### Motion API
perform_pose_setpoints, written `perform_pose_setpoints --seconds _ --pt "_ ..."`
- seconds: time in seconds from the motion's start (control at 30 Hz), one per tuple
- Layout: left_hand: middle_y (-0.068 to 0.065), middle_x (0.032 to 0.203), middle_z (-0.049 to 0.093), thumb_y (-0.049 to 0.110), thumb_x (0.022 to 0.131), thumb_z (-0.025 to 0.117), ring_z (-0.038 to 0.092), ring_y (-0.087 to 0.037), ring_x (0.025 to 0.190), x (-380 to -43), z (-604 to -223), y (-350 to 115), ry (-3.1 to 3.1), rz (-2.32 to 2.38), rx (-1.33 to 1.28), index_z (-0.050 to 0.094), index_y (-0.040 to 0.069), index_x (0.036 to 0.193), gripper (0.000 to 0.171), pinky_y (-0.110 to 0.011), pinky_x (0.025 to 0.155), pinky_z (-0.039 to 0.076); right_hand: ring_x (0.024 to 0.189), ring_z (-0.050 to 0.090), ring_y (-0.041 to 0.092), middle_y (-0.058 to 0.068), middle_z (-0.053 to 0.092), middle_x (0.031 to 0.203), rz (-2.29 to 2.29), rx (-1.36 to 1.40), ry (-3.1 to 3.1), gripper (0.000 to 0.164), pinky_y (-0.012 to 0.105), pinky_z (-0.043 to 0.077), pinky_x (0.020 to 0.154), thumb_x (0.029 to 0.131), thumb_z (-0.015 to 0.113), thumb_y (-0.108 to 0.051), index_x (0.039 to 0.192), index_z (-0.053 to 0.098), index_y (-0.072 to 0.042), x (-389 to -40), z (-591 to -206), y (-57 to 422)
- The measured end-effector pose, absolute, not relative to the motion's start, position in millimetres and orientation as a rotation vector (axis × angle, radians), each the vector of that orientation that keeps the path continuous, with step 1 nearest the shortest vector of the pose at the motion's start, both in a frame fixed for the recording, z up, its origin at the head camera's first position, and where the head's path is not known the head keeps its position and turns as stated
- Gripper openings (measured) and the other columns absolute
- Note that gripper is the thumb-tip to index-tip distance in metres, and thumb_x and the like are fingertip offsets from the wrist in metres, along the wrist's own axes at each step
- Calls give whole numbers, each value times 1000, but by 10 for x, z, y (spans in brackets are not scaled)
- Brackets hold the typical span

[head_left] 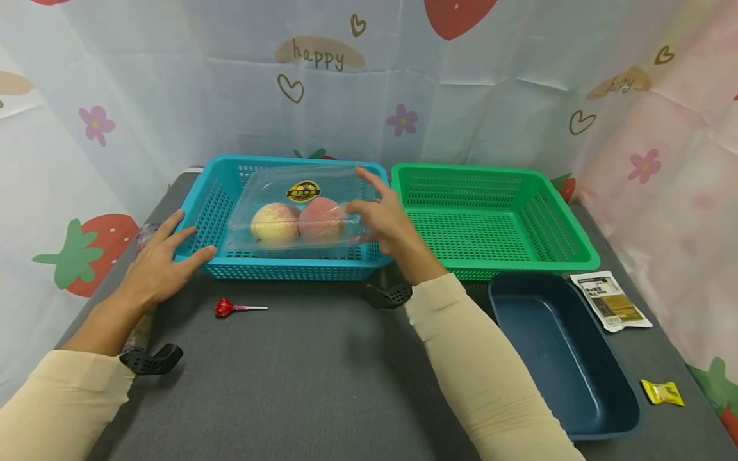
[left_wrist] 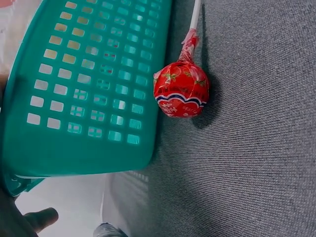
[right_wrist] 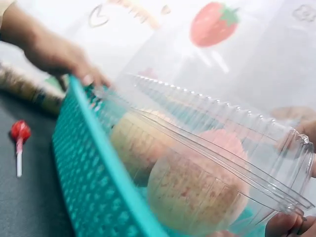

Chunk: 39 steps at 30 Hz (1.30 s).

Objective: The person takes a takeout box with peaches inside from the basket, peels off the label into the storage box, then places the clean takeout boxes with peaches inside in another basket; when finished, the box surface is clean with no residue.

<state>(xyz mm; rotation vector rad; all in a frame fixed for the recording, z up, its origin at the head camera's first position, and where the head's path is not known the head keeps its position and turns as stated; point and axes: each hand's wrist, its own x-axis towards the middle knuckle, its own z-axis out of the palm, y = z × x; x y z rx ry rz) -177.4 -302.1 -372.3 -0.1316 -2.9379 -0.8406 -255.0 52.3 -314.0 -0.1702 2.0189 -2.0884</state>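
A clear plastic fruit box [head_left: 242,224] with a black-and-gold label lies tilted within the blue basket [head_left: 300,272]. Two peaches [head_left: 320,219] show through its wall. My right hand [head_left: 386,218] grips the box's right end, its index finger stretched over the top; the right wrist view shows fingertips at the lower corner of the fruit box [right_wrist: 217,148]. At the basket's left front corner my left hand [head_left: 161,262] rests on the rim with fingers spread. A red lollipop [head_left: 225,308] lies on the table just in front of this basket, also close up in the left wrist view.
A green basket [head_left: 496,264] stands right of the blue one. In front of it sits a dark blue tub [head_left: 625,384], with a white-and-brown packet [head_left: 612,301] and a yellow-wrapped candy [head_left: 662,392] to its right. Behind my left forearm lies a partly hidden patterned bag [head_left: 141,326].
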Motion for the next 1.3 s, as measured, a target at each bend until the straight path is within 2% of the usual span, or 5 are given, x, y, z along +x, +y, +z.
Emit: perform_pose_setpoints --seconds 0.13,0.73,0.97,1.1,1.3 --pt "-15 160 1 51 97 48 10 -54 136 -1779 -3725 -3013 -2947 -844 -111 30 -6 147 77 -79 93 18 50 30 17 7 43 72 -2180 -184 1997 67 31 42 44 87 66 -3 143 47 -33 -2444 -3083 697" --pt "-14 160 1 49 97 48 9 -52 138 -1763 -3750 -3007 -2924 -866 -104 30 -6 147 76 -79 92 19 60 43 15 8 41 76 -2442 -309 1760 68 44 57 66 86 59 5 146 45 -25 -1769 -2998 1201" --pt "-14 160 0 49 97 47 8 -52 138 -1780 -3722 -3002 -2928 -871 -112 28 -6 147 77 -78 93 18 86 51 19 13 34 142 -2453 -350 1806 69 26 48 65 88 55 7 150 39 -21 -1485 -3046 1401" --pt "-14 160 -1 48 98 48 8 -52 138 -1781 -3723 -2999 -2929 -880 -105 28 -6 148 76 -78 93 19 98 51 24 15 36 142 -2418 -357 1872 71 29 50 69 87 56 7 150 38 -20 -1337 -3130 1491" --pt "-13 160 -1 48 97 48 8 -51 138 -1770 -3714 -2999 -2928 -894 -99 28 -6 147 77 -78 94 19 70 45 16 22 47 120 -2417 -400 1912 72 22 42 56 85 55 10 150 37 -16 -1104 -3291 1591"
